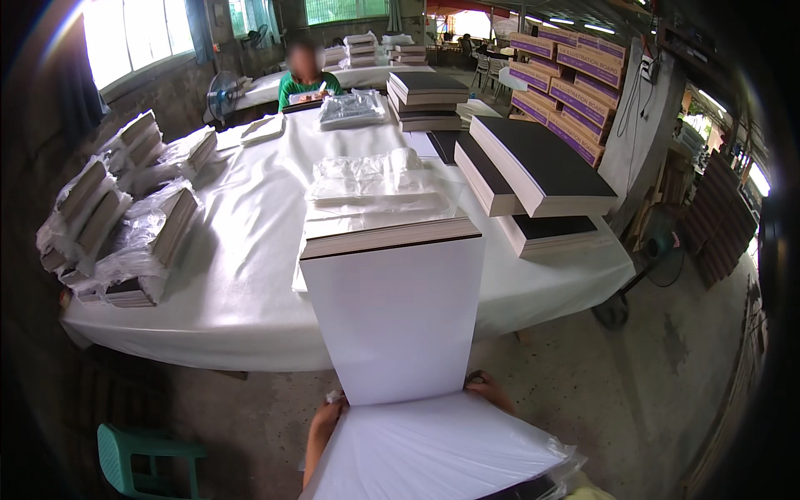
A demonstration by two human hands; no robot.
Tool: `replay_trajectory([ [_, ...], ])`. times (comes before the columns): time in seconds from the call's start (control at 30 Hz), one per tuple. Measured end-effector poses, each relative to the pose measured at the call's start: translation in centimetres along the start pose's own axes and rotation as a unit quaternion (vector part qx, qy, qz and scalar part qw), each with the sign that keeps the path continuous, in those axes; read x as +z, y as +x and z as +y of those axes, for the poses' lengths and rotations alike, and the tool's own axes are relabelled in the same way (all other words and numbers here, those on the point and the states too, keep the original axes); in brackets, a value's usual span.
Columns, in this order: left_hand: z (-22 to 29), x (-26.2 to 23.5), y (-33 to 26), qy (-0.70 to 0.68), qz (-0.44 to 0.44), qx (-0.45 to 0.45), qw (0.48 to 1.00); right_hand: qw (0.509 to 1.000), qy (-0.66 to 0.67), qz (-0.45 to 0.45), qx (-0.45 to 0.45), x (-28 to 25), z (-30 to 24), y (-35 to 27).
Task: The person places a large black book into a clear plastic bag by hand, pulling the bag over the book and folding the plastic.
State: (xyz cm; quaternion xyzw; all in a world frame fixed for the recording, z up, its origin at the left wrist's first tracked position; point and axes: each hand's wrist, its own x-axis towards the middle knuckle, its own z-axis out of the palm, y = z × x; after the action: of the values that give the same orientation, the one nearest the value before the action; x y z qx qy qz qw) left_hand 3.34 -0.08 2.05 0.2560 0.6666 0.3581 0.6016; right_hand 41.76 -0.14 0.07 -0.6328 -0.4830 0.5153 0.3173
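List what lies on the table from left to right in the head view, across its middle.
Plastic-wrapped board bundles → white sheet leaning on the table edge → clear plastic bags on a stack → dark-topped board stacks → purple-and-tan boxes.

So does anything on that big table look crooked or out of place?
Yes: the stack of dark-topped boards at the right is askew, its slabs fanned at different angles and jutting past each other. The plastic-wrapped bundles on the left edge lean in a loose heap. The white sheet held by both hands hangs over the table.
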Motion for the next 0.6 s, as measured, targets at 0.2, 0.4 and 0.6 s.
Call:
replay_trajectory([
  [0.2,-3.3,0.1,4.8,0.145,0.115,0.137,0.973,0.998,-0.064,-0.011,-0.024,0.6,-1.5,0.1],
  [0.4,-3.3,0.7,5.0,0.19,0.174,0.196,0.946,0.991,-0.096,-0.026,-0.085,1.6,-4.0,-0.6],
  [0.6,-2.2,1.1,4.2,0.184,0.148,0.235,0.943,0.995,0.055,-0.076,-0.038,1.3,-1.3,1.1],
])
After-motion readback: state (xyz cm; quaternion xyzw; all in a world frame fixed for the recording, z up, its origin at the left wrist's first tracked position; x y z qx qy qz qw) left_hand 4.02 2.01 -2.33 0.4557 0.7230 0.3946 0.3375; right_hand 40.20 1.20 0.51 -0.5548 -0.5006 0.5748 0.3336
